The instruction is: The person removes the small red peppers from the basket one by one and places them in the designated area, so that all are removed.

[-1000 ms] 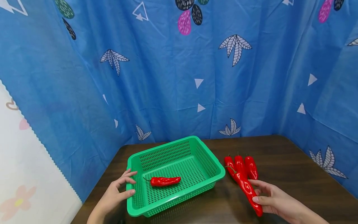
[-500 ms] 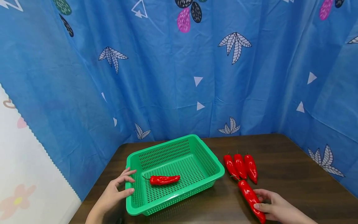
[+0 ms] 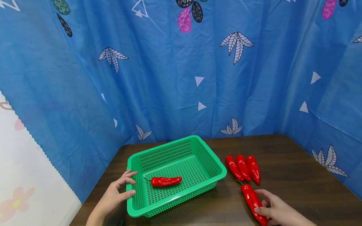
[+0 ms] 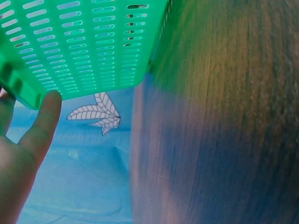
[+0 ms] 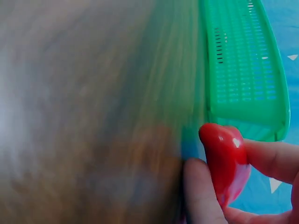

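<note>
In the head view, my left hand point(image 3: 114, 194) rests its fairly straight, spread thumb and fingers on the left rim of a green plastic basket point(image 3: 181, 201). The left wrist view has the thumb point(image 4: 46, 116) at the rim, against the slotted wall. One glossy red chili pepper point(image 3: 166, 181) lies inside, its stem pointing left. Low on the right, my right hand point(image 3: 272, 207) pinches another red chili pepper point(image 3: 251, 199) near its tip, with the stem end facing away from me. Thumb and fingers close around this pepper point(image 5: 226, 163) in the right wrist view.
Three more red chili peppers point(image 3: 242, 167) lie side by side just beyond the held one, on the dark wooden table point(image 3: 294, 175). A blue patterned curtain point(image 3: 169, 88) hangs behind the table, and a white cloth point(image 3: 25, 175) hangs at the left.
The right hand has drawn its chili pepper toward the near edge, away from the other three, which now show more fully. My left hand stays at the basket's rim. The head view shifted slightly.
</note>
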A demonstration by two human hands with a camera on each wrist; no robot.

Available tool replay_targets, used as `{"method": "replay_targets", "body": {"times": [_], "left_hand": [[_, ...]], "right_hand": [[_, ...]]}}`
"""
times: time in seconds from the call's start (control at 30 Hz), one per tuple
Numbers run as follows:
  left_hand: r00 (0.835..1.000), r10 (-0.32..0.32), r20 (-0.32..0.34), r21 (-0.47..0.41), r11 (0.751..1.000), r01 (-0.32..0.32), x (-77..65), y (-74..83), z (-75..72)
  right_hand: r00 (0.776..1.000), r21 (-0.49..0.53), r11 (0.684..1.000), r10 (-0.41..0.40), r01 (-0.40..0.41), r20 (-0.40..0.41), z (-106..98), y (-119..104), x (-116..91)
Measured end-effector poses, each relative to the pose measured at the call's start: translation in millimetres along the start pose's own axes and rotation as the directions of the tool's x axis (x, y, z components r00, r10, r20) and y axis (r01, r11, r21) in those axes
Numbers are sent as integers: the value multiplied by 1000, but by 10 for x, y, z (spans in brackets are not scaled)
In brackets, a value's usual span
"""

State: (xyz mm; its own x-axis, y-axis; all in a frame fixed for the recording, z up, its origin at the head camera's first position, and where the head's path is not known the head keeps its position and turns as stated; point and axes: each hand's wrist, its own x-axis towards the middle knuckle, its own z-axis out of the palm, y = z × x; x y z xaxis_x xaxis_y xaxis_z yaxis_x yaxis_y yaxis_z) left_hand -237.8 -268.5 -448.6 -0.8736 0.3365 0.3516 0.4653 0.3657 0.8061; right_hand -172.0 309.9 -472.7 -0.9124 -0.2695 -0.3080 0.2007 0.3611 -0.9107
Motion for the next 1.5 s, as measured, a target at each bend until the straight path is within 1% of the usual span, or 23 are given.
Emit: {"method": "replay_targets", "body": {"times": [0.07, 0.2, 0.33, 0.47, 0.6, 0.67, 0.77, 0.83, 0.9, 1.03, 1.17, 1.33, 1.5], "left_hand": [[1000, 6, 0, -6, 1000, -6, -9, 5, 2], [1000, 16, 2, -5, 1000, -16, -26, 15, 9], [1000, 3, -12, 1, 1000, -3, -24, 30, 11], [1000, -3, -4, 3, 1000, 3, -7, 44, 8], [1000, -2, 2, 7, 1000, 2, 3, 47, 16], [1000, -4, -1, 11, 1000, 4, 8, 48, 22], [1000, -6, -3, 13, 1000, 6, 15, 45, 30], [1000, -6, -1, 11, 1000, 6, 15, 41, 33], [1000, -6, -1, 11, 1000, 6, 11, 34, 30], [1000, -9, -13, 12, 1000, 9, -4, 32, 19], [1000, -13, -15, 11, 1000, 13, -6, 35, 20], [1000, -23, -11, 12, 1000, 24, -8, -2, 15], [1000, -16, -12, 19, 1000, 16, -2, -5, 20]], "right_hand": [[1000, -40, 999, -3, 2, -7, 18, -35, -7], [1000, -96, 995, -19, 20, 8, 30, -77, -6], [1000, -132, 991, -20, 22, 23, 25, -99, 4], [999, -153, 988, -6, 14, 50, 11, -123, -19], [996, -158, 987, -18, 32, 88, -7, -133, -35], [996, -157, 987, -19, 34, 92, -24, -130, -39], [997, -174, 984, -12, 26, 78, -75, -144, -46], [999, -196, 981, -5, 13, 42, -132, -192, -62], [1000, -220, 975, -17, 18, 7, -205, -270, -78], [994, -283, 957, -90, 68, -64, -315, -492, -92], [977, -323, 934, -190, 151, -93, -288, -728, -74], [954, -327, 912, -288, 248, -79, -123, -1071, 42], [917, -344, 862, -398, 372, -7, 28, -1423, 225]]}}
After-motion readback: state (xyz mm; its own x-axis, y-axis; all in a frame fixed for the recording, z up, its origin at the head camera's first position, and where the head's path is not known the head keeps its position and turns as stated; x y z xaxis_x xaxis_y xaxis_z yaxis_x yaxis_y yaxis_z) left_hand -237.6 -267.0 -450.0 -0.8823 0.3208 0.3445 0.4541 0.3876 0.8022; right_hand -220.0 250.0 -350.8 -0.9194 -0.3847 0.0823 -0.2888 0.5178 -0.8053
